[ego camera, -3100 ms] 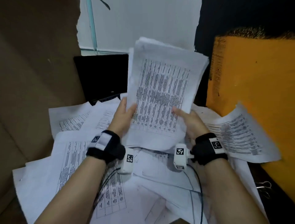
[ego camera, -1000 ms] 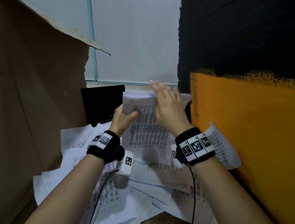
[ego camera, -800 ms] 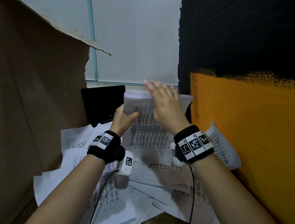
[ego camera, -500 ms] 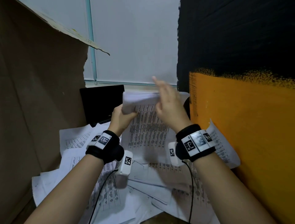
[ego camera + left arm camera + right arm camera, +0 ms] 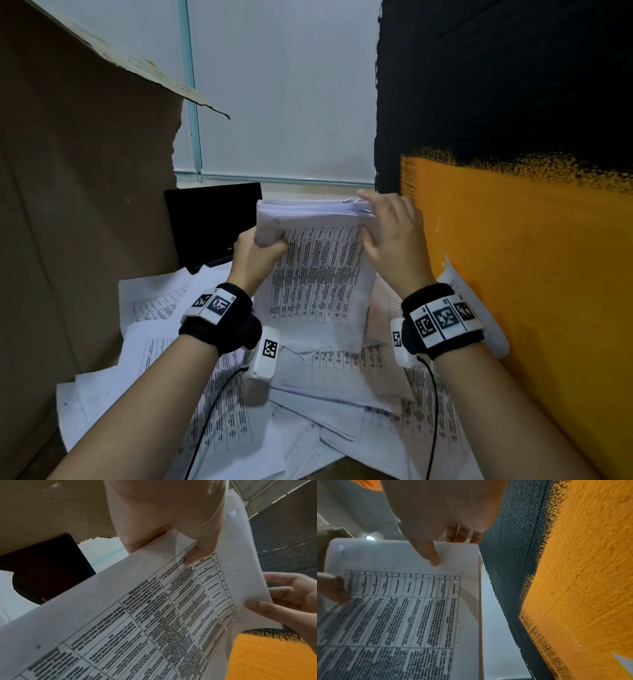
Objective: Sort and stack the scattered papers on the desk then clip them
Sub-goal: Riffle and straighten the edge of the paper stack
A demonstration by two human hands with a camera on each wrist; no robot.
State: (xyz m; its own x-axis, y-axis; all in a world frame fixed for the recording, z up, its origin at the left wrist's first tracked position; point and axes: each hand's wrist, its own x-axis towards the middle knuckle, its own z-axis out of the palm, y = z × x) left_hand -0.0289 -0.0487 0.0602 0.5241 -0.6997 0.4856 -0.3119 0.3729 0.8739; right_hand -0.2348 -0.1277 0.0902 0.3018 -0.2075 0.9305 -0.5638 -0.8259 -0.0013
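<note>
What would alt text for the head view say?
Two hands hold a paper stack upright: the left hand grips its top left corner, the right hand its top right. Loose papers cover the desk, a laptop behind.

Brown cardboard panel point(image 5: 78, 192) with a torn edge on the left, pale grey wall point(image 5: 281, 92) behind, rough wall painted black above orange point(image 5: 520, 257) on the right, dark laptop screen point(image 5: 209, 222) standing at the back.

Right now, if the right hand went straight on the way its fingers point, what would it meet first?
Likely the pale wall behind the desk: the right hand already grips the paper stack at its top corner, fingers pointing up and forward; depth unclear.
</note>
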